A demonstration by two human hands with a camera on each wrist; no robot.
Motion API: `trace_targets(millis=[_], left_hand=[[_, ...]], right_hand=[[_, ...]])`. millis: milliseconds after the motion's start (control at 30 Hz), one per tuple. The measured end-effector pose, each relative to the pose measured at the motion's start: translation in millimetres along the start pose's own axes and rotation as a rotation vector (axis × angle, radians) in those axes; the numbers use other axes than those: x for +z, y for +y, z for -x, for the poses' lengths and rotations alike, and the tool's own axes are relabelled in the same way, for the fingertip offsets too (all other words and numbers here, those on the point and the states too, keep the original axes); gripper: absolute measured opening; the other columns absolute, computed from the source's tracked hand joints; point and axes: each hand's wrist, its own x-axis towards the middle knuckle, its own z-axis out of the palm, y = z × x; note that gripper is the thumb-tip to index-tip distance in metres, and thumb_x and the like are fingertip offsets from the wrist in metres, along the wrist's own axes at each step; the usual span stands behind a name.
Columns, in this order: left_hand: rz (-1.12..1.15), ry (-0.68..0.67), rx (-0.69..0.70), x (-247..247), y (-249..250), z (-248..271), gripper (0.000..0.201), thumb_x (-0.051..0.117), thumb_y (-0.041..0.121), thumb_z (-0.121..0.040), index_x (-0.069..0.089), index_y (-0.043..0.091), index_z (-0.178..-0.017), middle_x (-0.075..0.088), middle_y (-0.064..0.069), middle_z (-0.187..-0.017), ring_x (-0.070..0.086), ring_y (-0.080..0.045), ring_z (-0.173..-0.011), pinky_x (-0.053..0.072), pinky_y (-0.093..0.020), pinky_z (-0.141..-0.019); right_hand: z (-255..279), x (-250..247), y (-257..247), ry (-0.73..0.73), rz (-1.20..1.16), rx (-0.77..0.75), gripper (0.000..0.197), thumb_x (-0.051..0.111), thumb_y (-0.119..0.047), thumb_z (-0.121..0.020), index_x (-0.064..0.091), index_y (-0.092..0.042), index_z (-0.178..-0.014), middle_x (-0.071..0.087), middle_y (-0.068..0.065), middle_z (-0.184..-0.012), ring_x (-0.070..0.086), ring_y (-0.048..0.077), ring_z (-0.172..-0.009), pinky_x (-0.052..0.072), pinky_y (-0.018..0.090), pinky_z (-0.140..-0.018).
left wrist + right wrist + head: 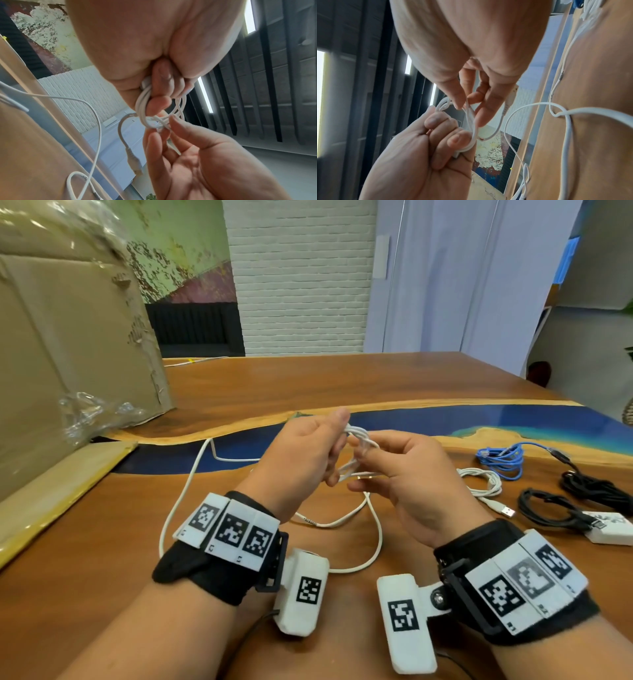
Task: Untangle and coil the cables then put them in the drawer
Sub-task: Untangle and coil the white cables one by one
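A thin white cable is wound into a small coil held above the table between both hands. My left hand grips the coil in curled fingers, the loops wrapped over them. The fingertips of my right hand pinch strands of the same coil. Its short end with a USB plug hangs free below the hands. A second, longer white cable lies in loose loops on the wooden table under my wrists. No drawer is in view.
On the right of the table lie a blue cable, a coiled white USB cable, black cables and a white adapter. A large cardboard box with crumpled plastic wrap stands at the left.
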Motion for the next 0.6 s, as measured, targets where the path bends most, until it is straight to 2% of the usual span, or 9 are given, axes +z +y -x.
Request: trace_targets(millis=[133, 200, 267, 333, 400, 433, 500, 533, 600], left_hand=[[0.017, 0.063, -0.005, -6.2, 0.5, -2.0, 0.050, 0.039, 0.036, -0.109, 0.046, 0.014, -0.064, 0.031, 0.007, -0.048, 0.032, -0.012, -0.044, 0.039, -0.031, -0.053], [0.013, 0.079, -0.013, -6.6, -0.1, -2.3, 0.050, 0.040, 0.036, -0.109, 0.047, 0.014, -0.065, 0.033, 0.010, -0.046, 0.033, -0.010, -0.042, 0.040, -0.032, -0.054], [-0.014, 0.100, -0.019, -6.1, -0.4, -2.6, 0.050, 0.040, 0.036, -0.108, 0.048, 0.014, -0.065, 0.036, 0.011, -0.044, 0.036, -0.009, -0.040, 0.039, -0.033, -0.054], [-0.042, 0.145, -0.018, -7.9, -1.4, -4.3, 0.050, 0.043, 0.035, -0.108, 0.047, 0.014, -0.064, 0.037, 0.011, -0.043, 0.035, -0.009, -0.039, 0.036, -0.033, -0.054], [-0.082, 0.209, -0.021, -14.0, -2.5, -6.5, 0.050, 0.046, 0.036, -0.107, 0.048, 0.015, -0.061, 0.034, 0.009, -0.044, 0.032, -0.012, -0.040, 0.033, -0.035, -0.055], [-0.091, 0.243, -0.029, -17.6, -2.6, -7.5, 0.050, 0.048, 0.037, -0.106, 0.050, 0.015, -0.061, 0.033, 0.008, -0.045, 0.031, -0.014, -0.042, 0.032, -0.037, -0.056], [-0.044, 0.295, -0.073, -24.6, -1.3, -8.1, 0.049, 0.050, 0.037, -0.105, 0.051, 0.015, -0.060, 0.032, 0.006, -0.045, 0.029, -0.014, -0.042, 0.033, -0.034, -0.052], [0.017, 0.297, -0.108, -26.6, 0.1, -7.6, 0.049, 0.050, 0.037, -0.104, 0.051, 0.016, -0.060, 0.030, 0.006, -0.045, 0.027, -0.013, -0.041, 0.032, -0.031, -0.048], [0.184, 0.231, -0.168, -26.5, 3.9, -5.1, 0.051, 0.050, 0.038, -0.104, 0.050, 0.018, -0.057, 0.025, 0.006, -0.046, 0.020, -0.013, -0.042, 0.027, -0.027, -0.043]], right_hand=[[0.3, -1.0, 1.0, 0.135, 0.099, -0.096, 0.012, 0.069, -0.010, -0.095, 0.079, -0.015, -0.098, 0.078, 0.008, -0.092, 0.076, 0.025, -0.089, 0.062, 0.034, -0.067], [0.2, -0.6, -1.1, 0.118, 0.089, -0.105, 0.012, 0.066, -0.009, -0.097, 0.076, -0.012, -0.101, 0.078, 0.008, -0.094, 0.076, 0.024, -0.092, 0.062, 0.034, -0.071], [0.9, -0.4, -4.8, 0.030, 0.018, -0.078, 0.011, 0.060, -0.008, -0.100, 0.070, -0.006, -0.103, 0.077, 0.010, -0.092, 0.074, 0.023, -0.091, 0.060, 0.034, -0.077], [2.6, 0.3, -8.3, -0.072, -0.085, -0.024, 0.013, 0.054, -0.009, -0.103, 0.066, -0.006, -0.099, 0.069, 0.008, -0.075, 0.069, 0.023, -0.081, 0.058, 0.036, -0.080], [2.1, -1.1, -9.5, -0.083, -0.116, 0.009, 0.015, 0.054, -0.011, -0.102, 0.067, -0.006, -0.096, 0.052, 0.001, -0.057, 0.058, 0.021, -0.069, 0.055, 0.037, -0.081], [1.0, -3.3, -10.2, -0.064, -0.112, 0.016, 0.015, 0.057, -0.012, -0.101, 0.070, -0.005, -0.096, 0.045, -0.002, -0.052, 0.052, 0.019, -0.061, 0.054, 0.037, -0.078], [-0.6, -9.9, -13.5, -0.029, -0.109, 0.015, 0.013, 0.061, -0.011, -0.099, 0.072, -0.005, -0.098, 0.042, -0.006, -0.049, 0.038, 0.013, -0.048, 0.050, 0.032, -0.059], [-1.6, -14.3, -15.0, -0.011, -0.085, 0.002, 0.012, 0.061, -0.010, -0.098, 0.073, -0.006, -0.099, 0.045, -0.007, -0.049, 0.033, 0.012, -0.045, 0.042, 0.028, -0.049], [-2.3, -22.7, -17.3, 0.012, 0.013, -0.049, 0.012, 0.063, -0.010, -0.097, 0.076, -0.009, -0.097, 0.054, -0.009, -0.052, 0.030, 0.011, -0.044, 0.029, 0.024, -0.040]])
